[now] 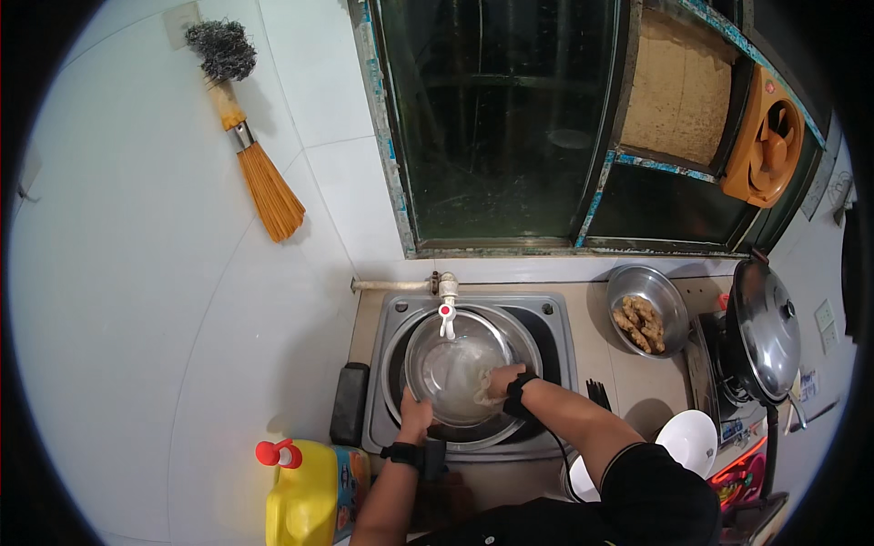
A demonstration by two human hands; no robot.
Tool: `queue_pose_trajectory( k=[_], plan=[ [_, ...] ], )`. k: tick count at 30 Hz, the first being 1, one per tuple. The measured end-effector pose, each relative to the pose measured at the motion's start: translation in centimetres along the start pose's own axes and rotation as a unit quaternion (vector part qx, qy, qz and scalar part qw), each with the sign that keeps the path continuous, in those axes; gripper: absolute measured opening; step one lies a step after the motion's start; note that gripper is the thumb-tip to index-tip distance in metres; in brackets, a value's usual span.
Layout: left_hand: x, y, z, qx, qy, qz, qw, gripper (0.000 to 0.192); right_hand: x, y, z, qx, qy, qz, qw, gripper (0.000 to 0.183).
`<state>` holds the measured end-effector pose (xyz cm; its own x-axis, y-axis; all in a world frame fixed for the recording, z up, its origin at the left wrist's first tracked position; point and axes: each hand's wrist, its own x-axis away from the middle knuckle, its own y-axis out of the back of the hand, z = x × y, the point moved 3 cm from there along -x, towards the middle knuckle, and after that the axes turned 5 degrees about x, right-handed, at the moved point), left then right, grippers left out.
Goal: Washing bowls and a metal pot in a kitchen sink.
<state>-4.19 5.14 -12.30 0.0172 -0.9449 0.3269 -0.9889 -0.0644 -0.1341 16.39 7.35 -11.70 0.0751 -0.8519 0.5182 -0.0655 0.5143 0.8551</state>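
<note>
My left hand [415, 412] grips the near left rim of a stainless steel basin [437, 341], which looks wet inside. Inside that basin, my right hand [506, 379] presses a pale, crumpled scrubbing cloth or mesh [485, 390] toward the right side of its wall. A larger metal basin [528, 336] sits beneath and around the first one, within the stainless steel sink [564, 321]. Above the far rim hangs a white tap [447, 315] with a red-centred handle. No water stream can be made out.
A metal bowl with ginger roots [640, 324] stands right of the sink, near a lidded wok [765, 334] on a gas stove. White bowls [686, 443] lie by my right elbow. A yellow detergent jug [300, 484] stands left. A bamboo brush [270, 191] hangs on the wall.
</note>
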Motion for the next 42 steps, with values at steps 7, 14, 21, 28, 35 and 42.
queue_pose_trajectory(
  k=[7,14,21,28,35,42],
  plan=[
    [0.9,-0.6,-1.3,0.007,-0.002,0.000,1.000,0.043,1.3,-1.1,4.5,-0.182,0.185,0.187,0.947,0.036],
    [1.6,-0.5,-0.9,0.113,0.059,0.056,0.990,0.041,1.9,-0.5,7.7,-0.403,0.260,0.205,0.853,0.032],
    [1.9,0.1,-2.1,0.089,0.095,0.015,0.991,0.037,2.9,-0.2,5.2,-0.248,0.387,0.157,0.874,0.036],
    [1.9,-0.1,-4.5,0.041,0.121,0.026,0.992,0.037,-4.8,-4.8,-0.4,0.065,0.191,0.168,0.965,0.030],
    [2.0,0.2,-3.4,0.044,0.159,0.068,0.984,0.038,-3.1,1.7,0.8,-0.024,0.023,0.051,0.998,0.046],
    [1.8,0.0,-2.6,0.049,0.172,0.099,0.979,0.039,-3.5,1.7,4.4,-0.127,0.142,-0.015,0.982,0.045]
  ],
)
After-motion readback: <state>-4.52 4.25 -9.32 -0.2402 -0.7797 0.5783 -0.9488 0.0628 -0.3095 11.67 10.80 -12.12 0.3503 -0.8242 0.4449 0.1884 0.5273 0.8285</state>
